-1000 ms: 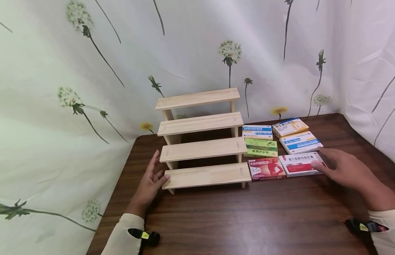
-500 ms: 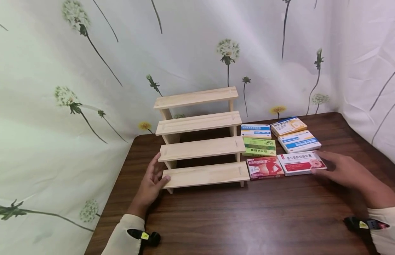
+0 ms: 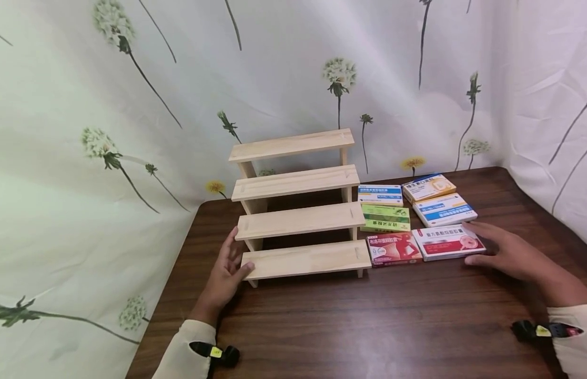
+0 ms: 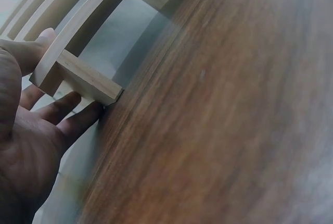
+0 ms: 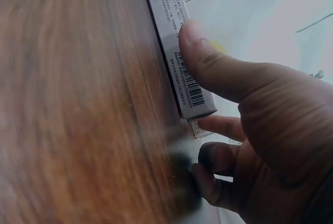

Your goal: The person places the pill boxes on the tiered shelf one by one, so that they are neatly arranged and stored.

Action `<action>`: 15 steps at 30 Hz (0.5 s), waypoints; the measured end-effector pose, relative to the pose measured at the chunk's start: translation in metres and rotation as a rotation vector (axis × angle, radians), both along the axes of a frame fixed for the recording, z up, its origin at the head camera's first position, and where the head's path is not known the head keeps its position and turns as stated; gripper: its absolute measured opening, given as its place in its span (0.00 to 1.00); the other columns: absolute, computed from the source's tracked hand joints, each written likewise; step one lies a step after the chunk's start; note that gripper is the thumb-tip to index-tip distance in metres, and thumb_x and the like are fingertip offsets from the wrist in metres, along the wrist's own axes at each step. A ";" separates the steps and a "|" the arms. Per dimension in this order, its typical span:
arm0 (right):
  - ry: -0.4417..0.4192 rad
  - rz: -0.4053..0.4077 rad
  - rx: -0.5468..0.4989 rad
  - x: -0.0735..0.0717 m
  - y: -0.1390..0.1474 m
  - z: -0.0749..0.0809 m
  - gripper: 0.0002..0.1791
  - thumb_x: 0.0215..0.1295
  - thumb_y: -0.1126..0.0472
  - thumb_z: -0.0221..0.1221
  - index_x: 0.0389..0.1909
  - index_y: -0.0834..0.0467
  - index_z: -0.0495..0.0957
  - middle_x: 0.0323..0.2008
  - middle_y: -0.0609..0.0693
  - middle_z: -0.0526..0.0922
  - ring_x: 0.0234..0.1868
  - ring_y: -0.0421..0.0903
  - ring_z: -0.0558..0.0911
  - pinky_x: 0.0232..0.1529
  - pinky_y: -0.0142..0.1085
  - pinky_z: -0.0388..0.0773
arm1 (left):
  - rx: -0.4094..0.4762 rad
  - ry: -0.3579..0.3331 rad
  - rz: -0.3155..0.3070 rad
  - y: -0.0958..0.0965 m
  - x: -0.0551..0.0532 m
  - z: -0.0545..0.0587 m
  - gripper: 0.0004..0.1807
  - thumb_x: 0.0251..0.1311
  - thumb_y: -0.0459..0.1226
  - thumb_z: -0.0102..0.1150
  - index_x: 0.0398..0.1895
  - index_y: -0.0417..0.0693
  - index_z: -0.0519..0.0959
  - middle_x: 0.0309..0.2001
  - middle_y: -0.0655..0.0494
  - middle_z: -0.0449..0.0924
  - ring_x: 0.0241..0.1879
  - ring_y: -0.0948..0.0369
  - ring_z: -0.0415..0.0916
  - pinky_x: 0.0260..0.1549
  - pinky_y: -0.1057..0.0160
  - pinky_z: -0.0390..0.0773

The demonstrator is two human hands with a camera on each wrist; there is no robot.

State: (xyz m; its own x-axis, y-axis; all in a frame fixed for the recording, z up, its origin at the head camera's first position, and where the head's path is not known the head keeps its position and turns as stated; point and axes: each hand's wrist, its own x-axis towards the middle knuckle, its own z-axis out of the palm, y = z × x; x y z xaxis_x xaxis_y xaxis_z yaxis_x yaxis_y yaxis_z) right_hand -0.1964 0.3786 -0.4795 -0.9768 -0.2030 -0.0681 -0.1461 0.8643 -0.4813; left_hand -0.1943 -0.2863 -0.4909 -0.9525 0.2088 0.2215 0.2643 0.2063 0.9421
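Note:
A four-tier wooden step stand [image 3: 300, 221] rests on the table. My left hand [image 3: 222, 279] grips its left end, thumb over the lowest shelf and fingers along the outer side; the left wrist view shows the fingers against a support leg [image 4: 88, 78]. On the right, a white-and-red medicine box [image 3: 447, 242] lies flat. Between thumb and index finger, at front and back edges, my right hand [image 3: 516, 255] pinches its right end. The right wrist view has the thumb on the box's barcoded side [image 5: 179, 62], the lower fingers curled below.
A red medicine box [image 3: 394, 249] touches the held one on its left. Behind lie a green box [image 3: 385, 218], two blue-and-white boxes [image 3: 380, 195] and an orange-and-white box [image 3: 429, 187]. The dark wooden table [image 3: 360, 321] meets a floral curtain [image 3: 284, 79] behind.
My right thumb has slid from the top of the white-and-red box to its front edge. My left hand keeps its place on the stand; the head view has shifted slightly.

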 end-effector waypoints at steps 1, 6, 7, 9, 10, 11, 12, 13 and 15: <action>0.003 0.004 -0.004 -0.001 0.000 0.000 0.60 0.61 0.39 0.78 0.85 0.63 0.60 0.77 0.81 0.61 0.73 0.82 0.64 0.67 0.80 0.66 | -0.001 0.000 0.001 0.000 0.000 0.000 0.55 0.75 0.26 0.63 0.92 0.56 0.39 0.89 0.34 0.43 0.86 0.30 0.43 0.68 0.81 0.65; 0.019 0.017 -0.018 -0.002 0.000 -0.003 0.57 0.63 0.42 0.78 0.84 0.63 0.62 0.78 0.80 0.62 0.73 0.82 0.66 0.66 0.79 0.68 | -0.010 0.000 0.000 -0.001 -0.001 0.000 0.55 0.75 0.26 0.63 0.92 0.55 0.38 0.89 0.36 0.41 0.87 0.31 0.43 0.69 0.81 0.64; 0.016 0.016 -0.020 -0.002 0.000 -0.003 0.56 0.63 0.42 0.78 0.84 0.63 0.63 0.78 0.80 0.62 0.73 0.82 0.65 0.66 0.79 0.67 | -0.012 0.002 0.001 -0.001 -0.001 0.000 0.55 0.75 0.26 0.63 0.92 0.55 0.38 0.89 0.36 0.41 0.87 0.31 0.43 0.69 0.81 0.64; 0.013 0.016 -0.026 -0.002 0.000 -0.004 0.55 0.64 0.43 0.78 0.83 0.62 0.64 0.77 0.80 0.62 0.73 0.82 0.65 0.66 0.79 0.67 | -0.015 -0.001 0.004 -0.001 0.000 0.000 0.55 0.75 0.26 0.63 0.92 0.56 0.38 0.89 0.36 0.41 0.87 0.31 0.43 0.69 0.81 0.63; 0.013 0.015 -0.027 -0.002 0.000 -0.005 0.54 0.64 0.43 0.77 0.83 0.62 0.64 0.77 0.80 0.62 0.73 0.82 0.65 0.66 0.79 0.67 | -0.017 -0.003 0.006 -0.001 0.000 0.000 0.55 0.75 0.26 0.63 0.92 0.57 0.38 0.89 0.36 0.42 0.87 0.31 0.43 0.69 0.81 0.63; 0.016 0.016 -0.026 -0.002 0.001 -0.005 0.53 0.65 0.43 0.77 0.83 0.62 0.65 0.77 0.80 0.63 0.73 0.82 0.66 0.66 0.79 0.67 | -0.018 -0.006 0.007 -0.001 0.000 0.000 0.55 0.75 0.26 0.63 0.92 0.57 0.38 0.89 0.36 0.42 0.87 0.31 0.43 0.69 0.81 0.63; 0.015 0.015 -0.025 -0.002 0.001 -0.005 0.52 0.65 0.44 0.77 0.83 0.62 0.65 0.77 0.80 0.63 0.73 0.82 0.66 0.65 0.79 0.67 | -0.019 -0.007 0.008 -0.002 0.000 0.000 0.55 0.75 0.26 0.63 0.92 0.58 0.38 0.89 0.36 0.43 0.87 0.31 0.43 0.69 0.81 0.63; 0.017 0.016 -0.023 -0.003 0.001 -0.005 0.52 0.65 0.44 0.77 0.83 0.62 0.66 0.77 0.80 0.63 0.73 0.82 0.66 0.65 0.79 0.68 | -0.020 -0.007 0.007 -0.002 0.001 0.000 0.55 0.75 0.26 0.63 0.92 0.58 0.38 0.89 0.35 0.43 0.87 0.31 0.43 0.69 0.82 0.63; 0.017 0.013 -0.015 -0.002 0.002 -0.005 0.52 0.66 0.44 0.76 0.83 0.62 0.66 0.77 0.80 0.64 0.72 0.82 0.67 0.65 0.79 0.68 | -0.017 -0.005 0.004 -0.001 0.001 0.000 0.55 0.76 0.26 0.62 0.92 0.60 0.39 0.89 0.35 0.43 0.87 0.32 0.43 0.69 0.82 0.62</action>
